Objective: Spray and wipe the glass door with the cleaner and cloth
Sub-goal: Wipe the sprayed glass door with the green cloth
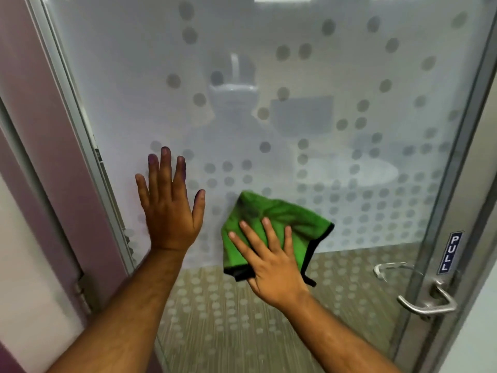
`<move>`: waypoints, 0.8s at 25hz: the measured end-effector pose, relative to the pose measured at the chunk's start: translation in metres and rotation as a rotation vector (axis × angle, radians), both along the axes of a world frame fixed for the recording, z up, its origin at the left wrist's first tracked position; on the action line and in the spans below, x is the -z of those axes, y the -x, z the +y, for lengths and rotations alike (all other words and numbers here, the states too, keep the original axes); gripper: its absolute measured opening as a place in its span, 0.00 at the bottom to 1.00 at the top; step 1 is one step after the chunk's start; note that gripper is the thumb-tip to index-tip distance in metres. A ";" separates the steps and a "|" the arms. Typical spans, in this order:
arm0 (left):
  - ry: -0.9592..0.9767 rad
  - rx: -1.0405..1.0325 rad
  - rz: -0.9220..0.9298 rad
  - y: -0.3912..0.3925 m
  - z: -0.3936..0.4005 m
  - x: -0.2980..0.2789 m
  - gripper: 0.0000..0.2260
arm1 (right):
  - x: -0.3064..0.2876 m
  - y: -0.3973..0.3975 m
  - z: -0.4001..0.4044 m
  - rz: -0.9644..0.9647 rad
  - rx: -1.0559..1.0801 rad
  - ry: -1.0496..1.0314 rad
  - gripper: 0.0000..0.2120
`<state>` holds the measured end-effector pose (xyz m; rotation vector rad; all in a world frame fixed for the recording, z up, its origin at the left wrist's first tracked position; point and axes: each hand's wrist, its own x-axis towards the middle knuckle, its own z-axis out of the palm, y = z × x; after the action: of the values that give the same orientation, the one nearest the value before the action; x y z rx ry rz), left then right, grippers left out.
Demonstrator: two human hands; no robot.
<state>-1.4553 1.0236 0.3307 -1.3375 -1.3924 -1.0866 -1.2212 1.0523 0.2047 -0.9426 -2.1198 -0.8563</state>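
The glass door [269,76] fills the view, frosted with grey dots above and clear near the bottom. My right hand [269,262] lies flat with spread fingers on a green cloth [274,219] with black edging, pressing it against the glass low in the middle. My left hand [169,208] rests open and flat on the glass to the left of the cloth, fingers apart, holding nothing. No spray bottle is in view.
A metal lever handle [427,302] and a blue PULL sign [451,251] sit on the door's right edge. A grey metal frame [80,125] and a purple wall panel [35,103] stand at the left. Blurred room shapes show through the glass.
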 end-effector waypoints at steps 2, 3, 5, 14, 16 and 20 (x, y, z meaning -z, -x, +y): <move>0.019 -0.007 0.035 0.005 -0.001 0.003 0.34 | 0.046 -0.026 -0.001 -0.085 0.058 0.038 0.47; 0.025 -0.011 0.054 0.007 0.000 0.004 0.34 | 0.064 -0.040 -0.001 -0.103 0.090 0.063 0.51; 0.030 -0.023 0.075 0.010 0.001 0.005 0.35 | 0.082 -0.063 -0.001 -0.082 0.140 0.103 0.55; 0.024 -0.055 0.074 0.009 0.003 0.006 0.36 | -0.101 -0.072 0.030 0.531 0.158 0.076 0.51; 0.027 -0.053 0.069 0.008 0.002 0.007 0.35 | -0.167 -0.067 0.041 0.712 0.150 0.017 0.49; 0.027 -0.044 0.070 0.007 0.002 0.009 0.35 | -0.286 -0.057 0.052 0.911 0.097 -0.076 0.38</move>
<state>-1.4624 1.0261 0.3215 -1.3455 -1.3829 -0.9856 -1.1642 1.1045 0.4909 -1.1192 -1.2569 -0.4092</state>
